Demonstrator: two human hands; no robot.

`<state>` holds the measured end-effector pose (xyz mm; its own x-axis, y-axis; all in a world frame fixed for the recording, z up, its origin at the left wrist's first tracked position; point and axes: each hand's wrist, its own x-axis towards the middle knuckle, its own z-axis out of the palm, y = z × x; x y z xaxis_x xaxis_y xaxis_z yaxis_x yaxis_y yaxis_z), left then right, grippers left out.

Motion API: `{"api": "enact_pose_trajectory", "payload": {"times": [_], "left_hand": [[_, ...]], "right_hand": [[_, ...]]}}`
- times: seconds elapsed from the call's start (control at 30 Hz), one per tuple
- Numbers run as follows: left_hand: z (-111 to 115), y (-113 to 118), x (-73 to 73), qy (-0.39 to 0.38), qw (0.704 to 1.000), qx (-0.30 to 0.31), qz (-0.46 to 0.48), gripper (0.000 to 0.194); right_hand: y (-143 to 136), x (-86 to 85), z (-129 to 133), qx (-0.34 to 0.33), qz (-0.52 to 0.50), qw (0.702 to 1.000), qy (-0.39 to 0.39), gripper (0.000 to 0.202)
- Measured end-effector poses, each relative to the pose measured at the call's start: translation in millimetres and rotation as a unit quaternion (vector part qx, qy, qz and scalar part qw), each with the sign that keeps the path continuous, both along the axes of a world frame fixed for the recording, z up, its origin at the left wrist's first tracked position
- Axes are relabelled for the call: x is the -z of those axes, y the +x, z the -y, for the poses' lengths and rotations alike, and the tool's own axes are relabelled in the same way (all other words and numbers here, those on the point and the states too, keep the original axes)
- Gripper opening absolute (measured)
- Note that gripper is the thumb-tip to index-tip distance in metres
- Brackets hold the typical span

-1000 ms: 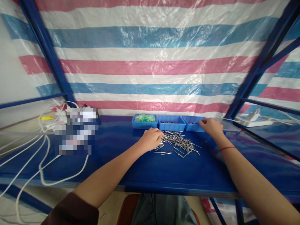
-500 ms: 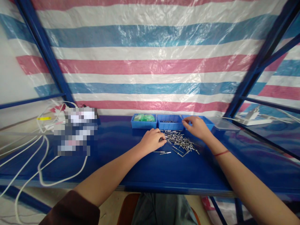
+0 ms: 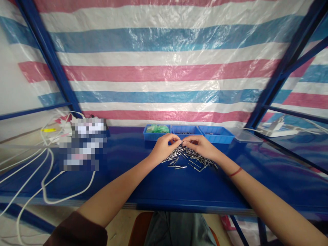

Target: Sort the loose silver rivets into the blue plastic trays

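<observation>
A pile of silver blind rivets (image 3: 196,156) lies on the blue table, with a few loose ones along its near edge. My left hand (image 3: 165,146) is over the pile's left part, thumb and forefinger pinched together. From the right, my right hand (image 3: 200,145) reaches in, and its pinched fingertips meet those of the left. Between the fingertips shows a small bit of metal, apparently a blind rivet, mostly hidden by the fingers. Behind the hands stand blue bins: the middle bin (image 3: 185,127) and the right bin (image 3: 220,138) each hold some rivets.
The left bin (image 3: 156,137) holds green packets. White cables (image 3: 50,174) and pixelated items (image 3: 84,143) occupy the table's left side. A clear lid (image 3: 247,135) lies right of the bins, near a white power strip (image 3: 280,130). Blue frame posts rise at both sides before striped sheeting.
My right hand has moved from the right bin leftward and down to the pile. My left hand has risen slightly from the rivets, and the fingertips of both now meet.
</observation>
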<state>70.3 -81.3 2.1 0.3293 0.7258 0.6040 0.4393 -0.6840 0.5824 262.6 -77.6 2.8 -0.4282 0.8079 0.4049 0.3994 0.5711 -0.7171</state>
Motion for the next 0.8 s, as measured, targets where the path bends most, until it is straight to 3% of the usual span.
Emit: {"api": "enact_pose_trajectory", "payload": {"times": [0.27, 0.37, 0.5, 0.63, 0.73, 0.8], "left_hand": [[2.9, 0.9, 0.9, 0.027, 0.999, -0.019, 0.029, 0.012], [2.0, 0.2, 0.8, 0.039, 0.999, -0.02, 0.032, 0.01], [-1.5, -0.5, 2.7, 0.039, 0.998, -0.025, 0.033, 0.011], [-4.6, -2.1, 6.9, 0.022, 0.999, -0.017, -0.022, 0.017], [-4.2, -4.0, 8.4, 0.039, 0.994, -0.006, -0.099, 0.026], [-2.4, -4.6, 7.5, 0.057, 0.986, 0.009, -0.157, 0.031]], "right_hand": [[-0.7, -3.2, 3.0, -0.044, -0.014, 0.998, -0.044, 0.034], [-1.9, -3.9, 3.8, -0.027, -0.039, 0.998, -0.04, 0.031], [-6.1, -6.4, 6.4, 0.041, -0.081, 0.996, 0.02, 0.027], [-2.7, -10.3, 4.8, 0.1, -0.048, 0.989, 0.094, 0.03], [17.9, -11.0, -6.6, 0.209, 0.009, 0.965, 0.16, 0.033], [38.9, -8.9, -17.6, 0.312, 0.043, 0.93, 0.189, 0.034]]}}
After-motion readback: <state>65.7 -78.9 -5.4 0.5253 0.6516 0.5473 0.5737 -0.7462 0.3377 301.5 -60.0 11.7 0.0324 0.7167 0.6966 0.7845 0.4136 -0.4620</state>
